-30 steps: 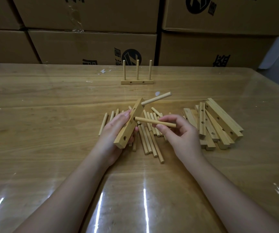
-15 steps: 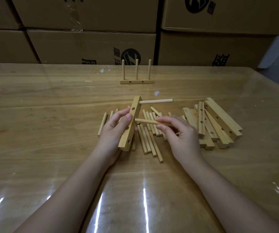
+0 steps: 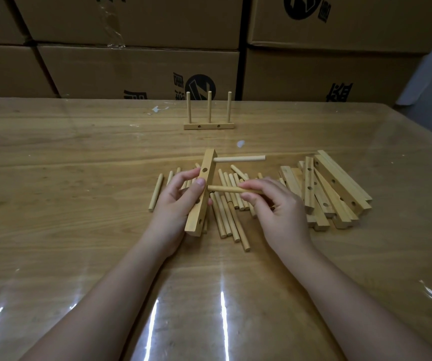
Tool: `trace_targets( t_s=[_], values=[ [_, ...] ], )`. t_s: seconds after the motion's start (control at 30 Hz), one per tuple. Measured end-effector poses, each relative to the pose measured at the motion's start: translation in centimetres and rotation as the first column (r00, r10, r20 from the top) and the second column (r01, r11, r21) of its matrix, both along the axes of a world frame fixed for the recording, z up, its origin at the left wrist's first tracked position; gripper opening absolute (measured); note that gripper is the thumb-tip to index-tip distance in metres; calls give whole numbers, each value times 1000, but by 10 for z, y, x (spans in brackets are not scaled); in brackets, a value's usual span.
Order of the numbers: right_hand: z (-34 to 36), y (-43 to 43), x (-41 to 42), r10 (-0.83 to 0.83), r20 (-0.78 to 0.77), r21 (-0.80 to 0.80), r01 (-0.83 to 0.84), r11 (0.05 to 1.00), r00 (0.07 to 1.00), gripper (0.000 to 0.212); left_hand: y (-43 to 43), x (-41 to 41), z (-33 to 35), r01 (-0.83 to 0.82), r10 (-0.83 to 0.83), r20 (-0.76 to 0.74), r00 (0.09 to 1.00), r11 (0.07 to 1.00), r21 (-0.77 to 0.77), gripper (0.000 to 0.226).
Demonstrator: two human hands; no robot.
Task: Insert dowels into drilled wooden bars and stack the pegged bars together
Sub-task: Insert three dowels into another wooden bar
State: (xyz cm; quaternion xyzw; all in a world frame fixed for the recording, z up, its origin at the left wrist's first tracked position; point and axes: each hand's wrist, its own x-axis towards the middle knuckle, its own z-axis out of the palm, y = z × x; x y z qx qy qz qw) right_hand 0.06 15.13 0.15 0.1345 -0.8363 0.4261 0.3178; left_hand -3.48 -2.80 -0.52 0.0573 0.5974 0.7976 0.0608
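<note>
Over loose dowels, left grip clasps bar, right grip pinches dowel, boxes behind.

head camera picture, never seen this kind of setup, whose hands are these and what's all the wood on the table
There is no machine here: a person wears a camera on the head, so this single view looks down at their own two hands. The left hand grips a drilled bar with one peg sticking out of its far end. The right hand pinches a dowel with its tip at the bar's side. On the table lie loose dowels, a pile of bars to the right, and a far bar with three upright pegs. Cardboard boxes stand behind.
</note>
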Motion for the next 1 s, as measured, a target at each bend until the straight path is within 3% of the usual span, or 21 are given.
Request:
trace_targets(
  t_s=[1.0],
  values=[
    [0, 1, 1, -16, 188, 2, 16, 1000, 982, 18, 2, 2, 1, -5, 4, -14, 1000, 999, -51, 31]
  ],
)
